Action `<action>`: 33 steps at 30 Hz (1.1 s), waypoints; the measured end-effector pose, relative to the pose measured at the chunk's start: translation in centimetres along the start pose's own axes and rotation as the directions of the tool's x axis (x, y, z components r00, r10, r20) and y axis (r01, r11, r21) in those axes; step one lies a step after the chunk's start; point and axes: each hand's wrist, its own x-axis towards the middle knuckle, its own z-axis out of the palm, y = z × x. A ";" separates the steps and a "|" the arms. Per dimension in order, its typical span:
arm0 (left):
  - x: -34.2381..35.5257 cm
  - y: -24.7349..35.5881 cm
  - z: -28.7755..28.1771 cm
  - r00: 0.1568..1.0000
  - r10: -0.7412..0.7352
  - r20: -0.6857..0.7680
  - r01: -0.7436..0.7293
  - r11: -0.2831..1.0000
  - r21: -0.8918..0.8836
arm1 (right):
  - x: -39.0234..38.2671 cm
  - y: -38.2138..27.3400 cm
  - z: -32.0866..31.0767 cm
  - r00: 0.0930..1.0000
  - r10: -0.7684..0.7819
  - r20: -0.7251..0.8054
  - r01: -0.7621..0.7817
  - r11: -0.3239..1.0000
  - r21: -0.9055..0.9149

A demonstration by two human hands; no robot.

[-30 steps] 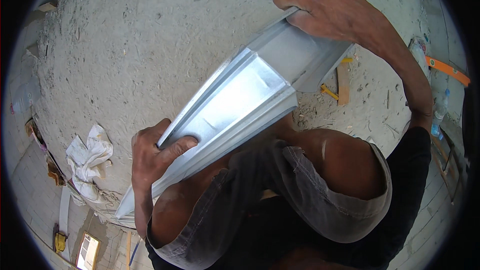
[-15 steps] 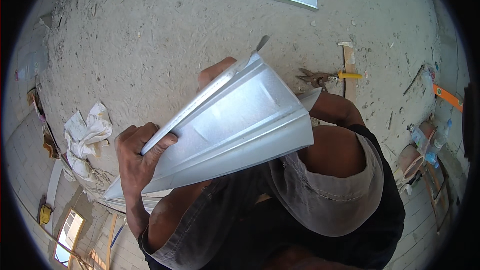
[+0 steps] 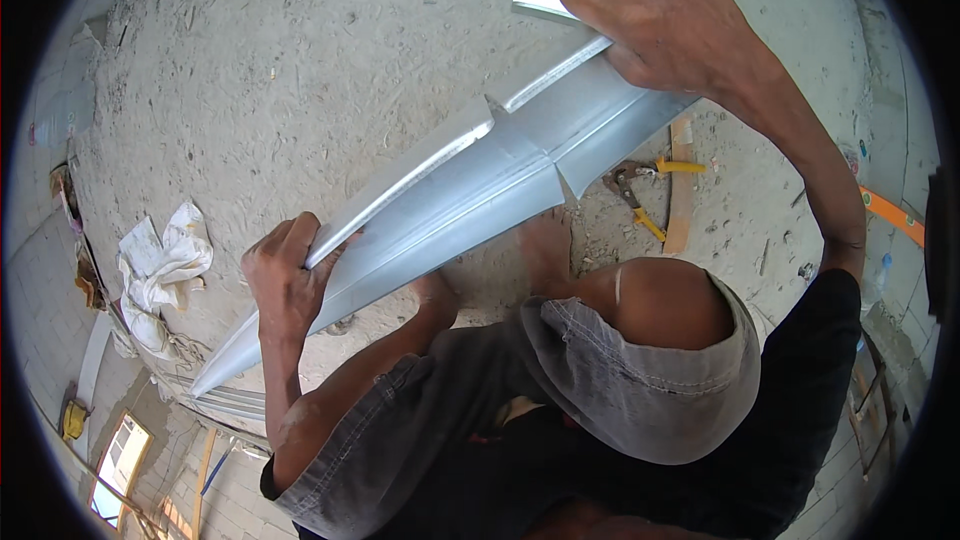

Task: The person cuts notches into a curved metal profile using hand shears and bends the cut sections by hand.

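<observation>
A long galvanized metal channel (image 3: pixel 450 195) slants across my lap, from the lower left up to the far right. Both of its side flanges are cut through at one spot, leaving V-shaped gaps there. My left hand (image 3: pixel 288 275) is wrapped round the near flange, its thumb inside the channel. Beyond the cuts, my right hand (image 3: pixel 680 25) grips the far section from above, hiding part of its end. Below that section, yellow-handled metal snips (image 3: pixel 622 185) lie on the floor with their handles spread.
A wooden strip (image 3: pixel 680 210) lies under the snips' handle. Past the channel rests a short metal offcut (image 3: pixel 535 0), partly behind my right hand. White cloth (image 3: pixel 165 265) is heaped at left, near more metal profiles (image 3: pixel 235 403). An orange level (image 3: pixel 893 215) stands at far right.
My right hand has come from beneath the channel up to its far section. That section, bent down out of sight before, now extends nearly in line, with the cuts showing.
</observation>
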 end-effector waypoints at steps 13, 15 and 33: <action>-0.7 1.5 -3.9 0.996 -0.007 0.085 0.028 0.966 -0.255 | 15.4 -16.5 23.4 0.720 0.096 -0.687 0.694 -0.113 0.712; -0.5 1.7 -4.0 0.999 -0.026 0.047 0.041 0.930 -0.365 | 13.3 -12.6 20.1 0.721 0.004 -0.693 0.691 -0.086 0.718; -1.3 1.2 -5.0 0.995 -0.101 0.011 0.101 0.963 -0.249 | 12.0 -9.7 18.8 0.774 -0.027 -0.633 0.539 -0.497 0.680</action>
